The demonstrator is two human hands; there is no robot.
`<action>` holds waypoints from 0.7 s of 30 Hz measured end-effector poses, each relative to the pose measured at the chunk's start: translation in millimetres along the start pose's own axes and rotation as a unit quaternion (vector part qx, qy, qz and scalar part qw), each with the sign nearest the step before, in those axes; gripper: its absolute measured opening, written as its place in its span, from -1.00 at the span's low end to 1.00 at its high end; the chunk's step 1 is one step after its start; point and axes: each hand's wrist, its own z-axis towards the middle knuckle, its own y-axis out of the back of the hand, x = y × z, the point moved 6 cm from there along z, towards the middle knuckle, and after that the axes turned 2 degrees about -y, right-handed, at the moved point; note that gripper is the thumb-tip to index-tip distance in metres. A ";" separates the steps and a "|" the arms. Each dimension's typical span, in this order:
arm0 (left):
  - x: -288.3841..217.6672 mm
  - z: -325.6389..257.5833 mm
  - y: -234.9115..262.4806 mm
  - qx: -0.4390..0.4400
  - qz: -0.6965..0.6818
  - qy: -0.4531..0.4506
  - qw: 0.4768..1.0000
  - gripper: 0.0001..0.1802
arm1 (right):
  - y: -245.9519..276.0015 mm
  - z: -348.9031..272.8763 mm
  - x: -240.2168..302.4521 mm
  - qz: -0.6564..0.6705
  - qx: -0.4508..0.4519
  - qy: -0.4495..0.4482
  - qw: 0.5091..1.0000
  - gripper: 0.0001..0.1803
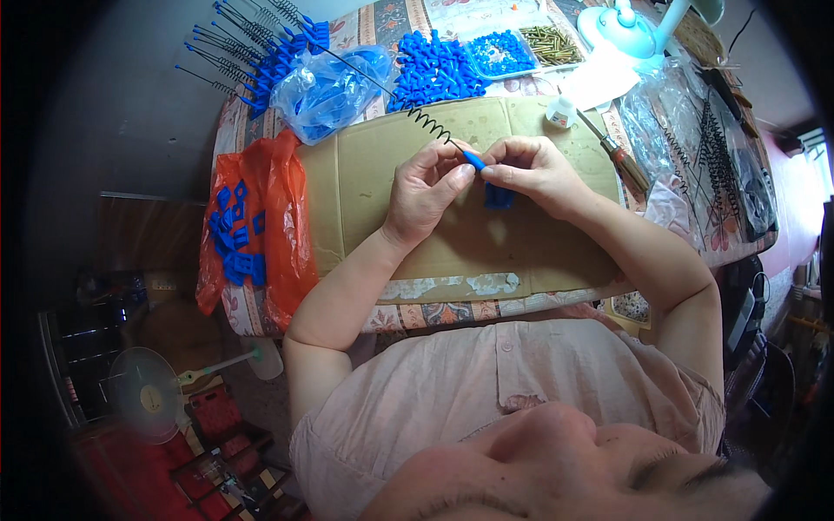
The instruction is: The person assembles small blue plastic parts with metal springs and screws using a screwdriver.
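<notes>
Over the cardboard sheet (365, 200), my left hand (426, 191) pinches a blue plastic handle (474, 161) between thumb and fingers. A thin black coiled wire (432, 124) runs up and to the left from the handle's end. My right hand (539, 174) is closed, with its thumb and fingertips pressed on the same handle from the right. Just below the fingers a wider blue plastic part (498, 197) shows; I cannot tell whether it joins the handle or lies on the cardboard.
Blue handles with coiled wires (261, 69) stand at the far left, beside a clear bag (334, 87). Behind lie a blue-parts pile (439, 69) and a brass-coloured-parts tray (552, 45). A red bag (282, 226) is left; a screwdriver (621, 161), small bottle (560, 113) and lamp (621, 30) are right.
</notes>
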 end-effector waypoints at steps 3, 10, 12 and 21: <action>-1.3 0.1 -1.6 -0.004 0.003 -0.004 1.000 -0.82 | 0.7 -0.5 -0.5 -0.036 -0.022 0.014 0.999 -0.82; -5.2 -2.3 -4.0 -0.028 0.083 -0.041 0.995 -0.83 | -3.1 -5.6 11.8 -0.261 -0.077 0.125 0.954 -0.90; -4.2 -2.1 -2.0 -0.024 0.110 -0.056 0.992 -0.83 | -2.2 -5.1 10.3 -0.245 -0.086 0.132 0.957 -0.89; -8.9 -1.5 -1.3 -0.011 0.143 -0.069 0.987 -0.81 | -0.2 -5.1 9.0 -0.185 -0.087 0.092 0.975 -0.86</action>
